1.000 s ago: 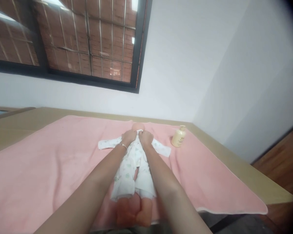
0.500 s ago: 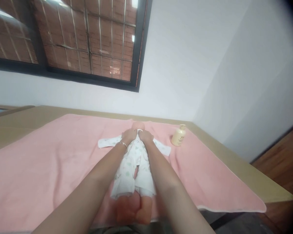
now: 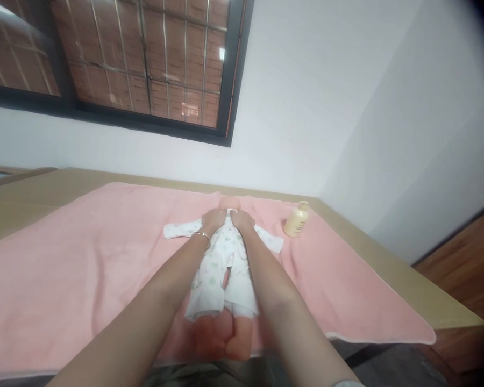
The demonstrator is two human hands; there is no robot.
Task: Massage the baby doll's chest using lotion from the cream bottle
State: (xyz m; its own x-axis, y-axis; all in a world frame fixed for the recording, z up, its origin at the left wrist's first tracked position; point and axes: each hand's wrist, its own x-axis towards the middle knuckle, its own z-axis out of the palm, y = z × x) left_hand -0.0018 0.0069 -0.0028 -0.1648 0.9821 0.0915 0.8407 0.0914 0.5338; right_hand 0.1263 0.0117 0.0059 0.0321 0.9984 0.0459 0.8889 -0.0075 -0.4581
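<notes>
The left hand (image 3: 214, 221) and right hand (image 3: 242, 220) are gripping the white garment (image 3: 208, 294) at its collar (image 3: 231, 210). The garment is covering the doll (image 3: 239, 338). A yellow bottle (image 3: 296, 221) is standing on the pink blanket (image 3: 133, 242).

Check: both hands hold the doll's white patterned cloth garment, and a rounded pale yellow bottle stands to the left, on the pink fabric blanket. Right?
Wrong side: in the head view, the yellow bottle stands to the right, nearer the right hand.
</notes>
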